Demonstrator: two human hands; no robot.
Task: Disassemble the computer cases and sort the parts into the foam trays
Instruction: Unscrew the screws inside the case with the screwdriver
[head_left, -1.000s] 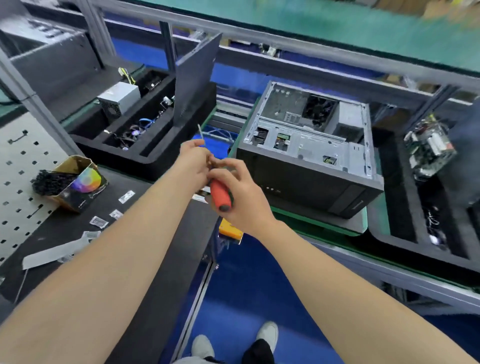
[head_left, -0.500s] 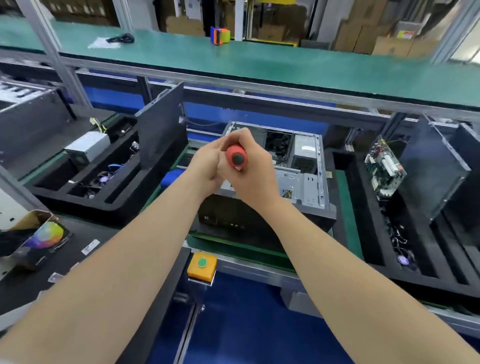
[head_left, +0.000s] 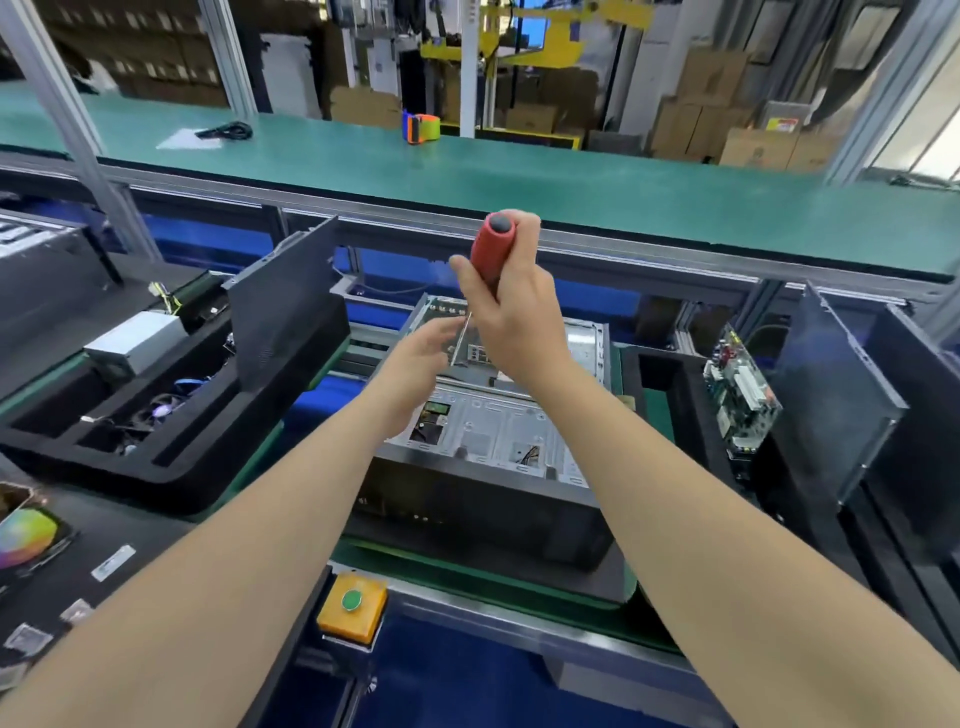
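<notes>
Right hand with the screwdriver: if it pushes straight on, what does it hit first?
The screwdriver tip probably meets the metal inside the open computer case, close beside the left hand; depth unclear.

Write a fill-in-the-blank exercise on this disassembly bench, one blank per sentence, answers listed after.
The right hand grips a screwdriver whose handle is ____.
The silver power supply lies in the foam tray to the ____ of the computer case.
The button on the yellow box is ____.
The circuit board stands in another foam tray on the case's ____ side.

Missing words: red; left; green; right.
</notes>
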